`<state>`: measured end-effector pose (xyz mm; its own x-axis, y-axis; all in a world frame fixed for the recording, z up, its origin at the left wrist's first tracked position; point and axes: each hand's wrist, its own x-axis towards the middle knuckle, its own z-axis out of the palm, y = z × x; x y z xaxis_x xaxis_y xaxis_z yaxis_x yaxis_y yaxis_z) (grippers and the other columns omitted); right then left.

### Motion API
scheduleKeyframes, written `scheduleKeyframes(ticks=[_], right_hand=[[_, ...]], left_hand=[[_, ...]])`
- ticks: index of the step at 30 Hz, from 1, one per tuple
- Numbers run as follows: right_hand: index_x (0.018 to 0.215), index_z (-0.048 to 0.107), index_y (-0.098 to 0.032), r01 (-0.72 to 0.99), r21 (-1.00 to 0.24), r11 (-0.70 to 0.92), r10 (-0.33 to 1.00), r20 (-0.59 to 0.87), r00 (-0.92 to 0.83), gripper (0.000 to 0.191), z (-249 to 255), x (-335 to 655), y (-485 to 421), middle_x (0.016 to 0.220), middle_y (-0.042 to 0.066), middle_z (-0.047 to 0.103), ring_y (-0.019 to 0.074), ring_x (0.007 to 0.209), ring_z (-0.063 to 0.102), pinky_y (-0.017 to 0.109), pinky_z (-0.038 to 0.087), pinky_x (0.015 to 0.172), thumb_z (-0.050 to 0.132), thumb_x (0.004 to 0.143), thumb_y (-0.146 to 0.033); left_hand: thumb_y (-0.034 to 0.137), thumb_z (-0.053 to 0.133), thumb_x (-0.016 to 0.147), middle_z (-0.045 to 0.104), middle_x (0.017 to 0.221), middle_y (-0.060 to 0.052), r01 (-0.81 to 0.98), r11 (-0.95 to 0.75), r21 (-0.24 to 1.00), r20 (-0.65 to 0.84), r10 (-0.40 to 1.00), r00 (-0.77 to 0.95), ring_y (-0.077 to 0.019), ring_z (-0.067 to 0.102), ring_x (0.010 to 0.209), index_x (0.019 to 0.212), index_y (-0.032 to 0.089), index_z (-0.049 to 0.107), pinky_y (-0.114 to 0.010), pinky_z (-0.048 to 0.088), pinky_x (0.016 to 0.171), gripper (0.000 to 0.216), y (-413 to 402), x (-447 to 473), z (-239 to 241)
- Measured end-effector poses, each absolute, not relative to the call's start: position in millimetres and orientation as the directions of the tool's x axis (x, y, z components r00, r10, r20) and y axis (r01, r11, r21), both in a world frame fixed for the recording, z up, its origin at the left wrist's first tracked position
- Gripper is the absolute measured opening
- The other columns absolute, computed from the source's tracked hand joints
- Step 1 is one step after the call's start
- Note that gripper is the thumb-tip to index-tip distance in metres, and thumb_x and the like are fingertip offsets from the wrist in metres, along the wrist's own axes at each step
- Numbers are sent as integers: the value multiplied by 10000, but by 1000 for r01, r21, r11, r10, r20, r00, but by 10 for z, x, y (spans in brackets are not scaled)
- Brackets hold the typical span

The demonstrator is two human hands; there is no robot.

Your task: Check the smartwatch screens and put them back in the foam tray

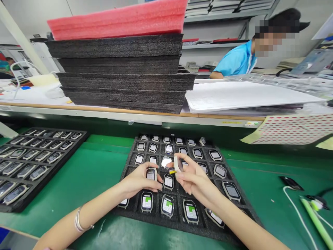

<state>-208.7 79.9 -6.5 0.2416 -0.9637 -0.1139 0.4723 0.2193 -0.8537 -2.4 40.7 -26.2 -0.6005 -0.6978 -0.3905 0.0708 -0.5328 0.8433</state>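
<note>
A black foam tray (179,198) on the green bench holds several smartwatch bodies without straps, many with lit screens. My left hand (142,178) is closed around the edges of a watch body (151,174), its lit screen facing up, over the tray's left part. Above the tray's middle, my right hand (194,173) pinches another watch body (178,164), tilted on edge with its side toward me. A small yellow-and-black piece (172,171) shows beside that watch; I cannot tell whether it is attached. Below my hands, several watches (167,205) show green and white screens.
A second foam tray of watches (31,163) lies at the left. Stacked black foam trays (122,76) topped with pink foam (119,19) stand on the shelf ahead. At the right lie a white cable (296,205) and a green stick-like object (314,222). A person in blue (235,60) is beyond the shelf.
</note>
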Motion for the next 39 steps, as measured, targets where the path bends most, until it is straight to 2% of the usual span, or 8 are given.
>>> scheduleKeyframes(ticks=[5,13,19,25,28,31,35,39], right_hand=[[1200,419,-204,362,-917,166,-971,-88,222,562,-103,-2052,805,956,79,635,110,557,597,148,492,399,749,749,-143],[1189,432,-203,363,-929,68,-981,4,192,519,-101,-2050,840,1097,122,609,149,654,628,194,533,436,692,745,-130],[1175,475,-189,432,-901,49,-972,56,226,526,-85,-2082,853,1107,131,617,187,677,627,225,524,412,520,660,-92],[1107,503,-196,307,-952,-7,-992,46,120,269,-75,-2045,884,958,94,661,151,549,623,197,479,378,591,864,-268],[1054,516,-197,259,-965,-35,-995,58,82,234,-76,-2020,899,864,67,670,130,487,611,175,439,368,613,886,-329],[1034,513,-199,243,-969,-50,-995,69,72,219,-80,-2013,909,831,50,666,113,460,600,153,405,359,630,883,-306],[1025,534,-192,250,-966,-70,-994,90,69,189,-60,-2036,918,790,47,653,135,468,607,170,414,348,562,920,-346],[1031,557,-183,267,-961,-73,-993,96,72,253,-3,-2057,944,845,82,659,178,514,627,222,461,363,516,930,-412]], left_hand=[[157,816,594,664,926,-85,-48,-579,814,-481,-625,-615,-138,647,744,891,111,611,-200,512,627,363,410,-85,-345],[75,782,623,663,849,-52,120,-687,717,-464,-598,-653,-64,584,650,1009,139,628,-130,401,541,420,408,-114,-421],[58,763,632,630,790,-49,24,-761,649,-541,-483,-688,-113,616,702,979,127,612,-229,509,700,384,468,-114,-448],[107,793,612,587,805,-17,-25,-701,712,-514,-497,-698,-98,612,641,991,146,620,-130,437,456,419,501,-112,-490],[89,794,599,574,825,-8,-35,-703,710,-518,-489,-702,-79,601,627,1001,159,613,-117,414,457,446,523,-113,-496],[99,757,644,596,888,-40,-17,-674,739,-489,-518,-702,-109,626,686,1048,157,598,-158,469,550,438,536,-120,-424],[163,590,788,622,979,-113,118,-630,768,-388,-604,-696,-227,656,867,1125,140,564,-323,524,758,339,518,-115,-234],[178,485,845,614,998,-135,235,-534,812,-265,-697,-666,-284,649,887,1138,123,567,-383,539,731,310,508,-65,-87]])
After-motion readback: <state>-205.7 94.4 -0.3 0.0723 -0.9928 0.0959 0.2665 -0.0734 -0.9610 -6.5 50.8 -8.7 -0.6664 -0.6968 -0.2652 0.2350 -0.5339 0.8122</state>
